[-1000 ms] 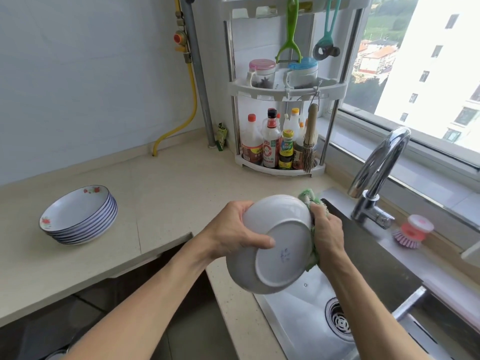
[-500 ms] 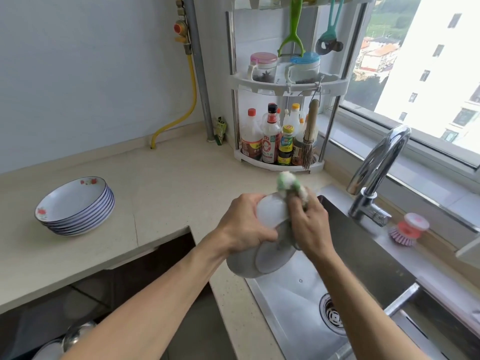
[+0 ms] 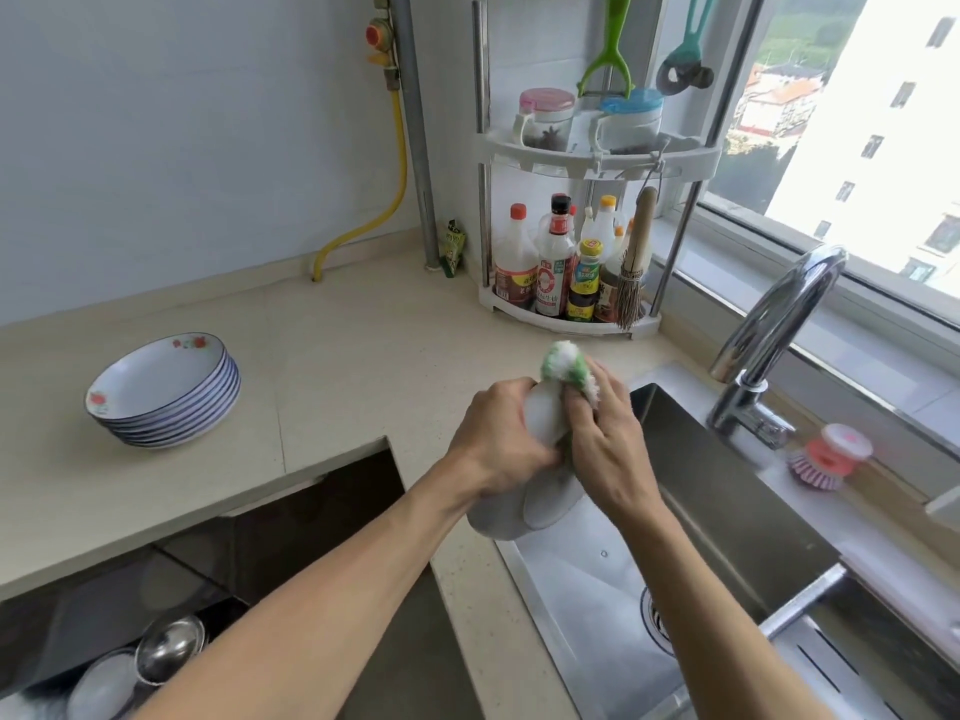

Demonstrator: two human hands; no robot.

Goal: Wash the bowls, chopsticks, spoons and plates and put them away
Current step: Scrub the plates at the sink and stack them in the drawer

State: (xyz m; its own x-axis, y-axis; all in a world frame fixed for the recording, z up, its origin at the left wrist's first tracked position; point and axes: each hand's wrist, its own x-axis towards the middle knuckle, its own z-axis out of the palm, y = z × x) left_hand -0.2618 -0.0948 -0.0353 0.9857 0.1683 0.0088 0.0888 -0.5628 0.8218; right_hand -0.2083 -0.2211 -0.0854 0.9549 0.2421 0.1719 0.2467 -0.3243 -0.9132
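A white bowl (image 3: 540, 504) is held on edge above the left rim of the steel sink (image 3: 722, 517). My left hand (image 3: 498, 444) grips its rim from the left, fingers curled over the edge. Against the bowl's surface, my right hand (image 3: 610, 449) presses a green and white dishcloth (image 3: 563, 363), which sticks out above the fingers. Much of the bowl is hidden behind both hands. A stack of several blue-rimmed plates with red flowers (image 3: 163, 389) sits on the counter at the left.
A chrome tap (image 3: 769, 340) stands at the sink's back, with a pink dish brush (image 3: 826, 454) beside it. A corner rack of sauce bottles (image 3: 566, 262) stands behind. Metal bowls (image 3: 166, 649) lie in the open space below the counter at lower left.
The bowl has turned from showing its underside to nearly edge-on. My right hand with the cloth has moved from the bowl's right rim onto its face. The view shifted slightly.
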